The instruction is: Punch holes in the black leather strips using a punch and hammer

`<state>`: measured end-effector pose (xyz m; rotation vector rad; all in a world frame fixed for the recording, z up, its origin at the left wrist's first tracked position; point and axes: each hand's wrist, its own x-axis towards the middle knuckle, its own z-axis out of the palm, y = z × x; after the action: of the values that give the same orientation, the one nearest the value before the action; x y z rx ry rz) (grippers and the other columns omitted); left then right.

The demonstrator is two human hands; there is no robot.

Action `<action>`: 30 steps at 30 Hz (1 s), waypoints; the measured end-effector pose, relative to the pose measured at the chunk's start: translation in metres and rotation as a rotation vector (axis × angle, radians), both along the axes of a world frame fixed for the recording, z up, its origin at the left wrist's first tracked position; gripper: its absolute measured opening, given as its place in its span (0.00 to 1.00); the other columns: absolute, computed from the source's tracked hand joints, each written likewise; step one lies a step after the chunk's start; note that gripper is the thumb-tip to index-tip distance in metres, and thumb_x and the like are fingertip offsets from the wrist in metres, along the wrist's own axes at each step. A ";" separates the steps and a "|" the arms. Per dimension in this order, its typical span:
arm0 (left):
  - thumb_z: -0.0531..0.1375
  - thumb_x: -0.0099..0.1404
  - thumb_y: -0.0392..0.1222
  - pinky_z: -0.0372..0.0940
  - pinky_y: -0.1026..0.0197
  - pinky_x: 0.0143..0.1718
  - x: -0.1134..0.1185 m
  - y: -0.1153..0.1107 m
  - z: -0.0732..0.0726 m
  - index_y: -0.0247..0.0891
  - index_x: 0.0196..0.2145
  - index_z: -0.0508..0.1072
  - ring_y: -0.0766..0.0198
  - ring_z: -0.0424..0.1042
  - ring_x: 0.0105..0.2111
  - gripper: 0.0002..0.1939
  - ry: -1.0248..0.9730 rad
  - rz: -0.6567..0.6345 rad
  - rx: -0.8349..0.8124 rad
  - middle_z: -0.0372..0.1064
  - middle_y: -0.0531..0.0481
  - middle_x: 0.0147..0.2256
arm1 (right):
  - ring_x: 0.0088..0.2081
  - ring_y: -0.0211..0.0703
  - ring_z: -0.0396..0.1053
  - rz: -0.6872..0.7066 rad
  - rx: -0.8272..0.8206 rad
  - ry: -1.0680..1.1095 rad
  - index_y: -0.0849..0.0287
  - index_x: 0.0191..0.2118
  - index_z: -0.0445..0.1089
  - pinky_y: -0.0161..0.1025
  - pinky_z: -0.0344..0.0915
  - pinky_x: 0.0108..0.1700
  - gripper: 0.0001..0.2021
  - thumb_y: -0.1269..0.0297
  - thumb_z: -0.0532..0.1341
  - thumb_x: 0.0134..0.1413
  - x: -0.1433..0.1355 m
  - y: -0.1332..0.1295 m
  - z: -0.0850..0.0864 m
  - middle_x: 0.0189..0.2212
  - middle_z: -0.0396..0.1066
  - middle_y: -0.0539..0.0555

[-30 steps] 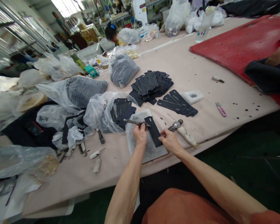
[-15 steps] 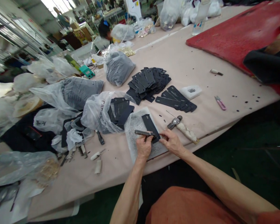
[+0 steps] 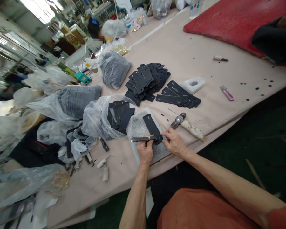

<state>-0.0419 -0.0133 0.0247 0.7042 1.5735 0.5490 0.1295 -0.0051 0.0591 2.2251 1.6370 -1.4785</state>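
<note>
Black strip (image 3: 151,124), one: left hand (image 3: 145,152) grips one metal tool (image 3: 142,139); right hand (image 3: 174,143) touches edge, grip unclear.

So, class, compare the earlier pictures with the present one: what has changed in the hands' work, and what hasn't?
The left hand has brought the metal tool from beside the black strip's far end to its near end. Nothing was visibly let go. The right hand stays by the strip's near end; the hammer lies as before.
</note>
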 end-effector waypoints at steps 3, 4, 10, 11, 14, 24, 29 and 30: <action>0.61 0.62 0.44 0.65 0.58 0.50 0.003 -0.003 -0.001 0.37 0.39 0.78 0.60 0.72 0.44 0.11 0.003 -0.008 0.037 0.74 0.45 0.41 | 0.38 0.40 0.64 -0.005 -0.016 0.007 0.59 0.50 0.73 0.37 0.62 0.43 0.18 0.66 0.59 0.52 0.001 0.000 -0.001 0.41 0.63 0.55; 0.61 0.62 0.44 0.65 0.58 0.50 0.004 -0.003 -0.001 0.37 0.39 0.78 0.60 0.72 0.44 0.10 0.008 -0.006 0.042 0.74 0.45 0.41 | 0.37 0.39 0.64 -0.004 -0.016 0.008 0.59 0.50 0.73 0.37 0.62 0.43 0.18 0.66 0.59 0.53 0.001 0.000 -0.001 0.41 0.64 0.55; 0.61 0.63 0.44 0.64 0.59 0.50 0.006 0.000 0.002 0.37 0.38 0.78 0.60 0.72 0.42 0.10 0.014 0.018 0.033 0.74 0.45 0.40 | 0.35 0.39 0.63 0.003 -0.029 0.008 0.59 0.49 0.73 0.37 0.62 0.41 0.17 0.66 0.59 0.53 0.001 0.001 0.000 0.39 0.63 0.56; 0.61 0.62 0.44 0.65 0.59 0.49 0.006 0.001 0.002 0.37 0.38 0.78 0.60 0.72 0.42 0.10 0.004 0.022 0.033 0.74 0.45 0.40 | 0.35 0.39 0.63 0.005 -0.031 0.009 0.58 0.49 0.73 0.37 0.62 0.41 0.17 0.66 0.59 0.53 0.001 0.001 0.000 0.39 0.63 0.55; 0.62 0.62 0.44 0.65 0.60 0.49 0.008 0.002 0.003 0.37 0.37 0.77 0.61 0.72 0.42 0.09 -0.030 0.022 0.039 0.74 0.46 0.40 | 0.35 0.38 0.62 0.008 -0.033 0.006 0.58 0.49 0.73 0.36 0.62 0.40 0.17 0.66 0.59 0.53 0.002 0.002 0.000 0.39 0.63 0.55; 0.60 0.63 0.42 0.65 0.60 0.48 0.010 0.002 0.003 0.38 0.37 0.77 0.61 0.72 0.42 0.08 -0.001 -0.031 0.077 0.74 0.46 0.39 | 0.37 0.39 0.64 0.024 -0.037 0.004 0.57 0.50 0.72 0.37 0.62 0.42 0.17 0.66 0.60 0.53 0.003 0.001 -0.001 0.40 0.64 0.55; 0.60 0.62 0.43 0.65 0.59 0.48 0.012 0.004 0.004 0.38 0.36 0.77 0.60 0.72 0.41 0.08 0.019 -0.042 0.068 0.74 0.46 0.38 | 0.40 0.41 0.65 0.027 -0.023 0.012 0.57 0.50 0.72 0.37 0.63 0.45 0.17 0.66 0.59 0.54 0.004 0.000 -0.002 0.41 0.64 0.56; 0.60 0.63 0.43 0.65 0.59 0.48 0.012 0.004 0.004 0.38 0.36 0.77 0.60 0.73 0.41 0.08 0.024 -0.048 0.071 0.74 0.46 0.38 | 0.39 0.41 0.65 0.025 -0.028 0.012 0.57 0.50 0.73 0.37 0.63 0.45 0.17 0.66 0.60 0.54 0.004 0.000 -0.003 0.41 0.64 0.56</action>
<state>-0.0298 -0.0090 0.0285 0.8026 1.5612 0.5645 0.1336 -0.0049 0.0565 2.1779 1.6303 -1.5027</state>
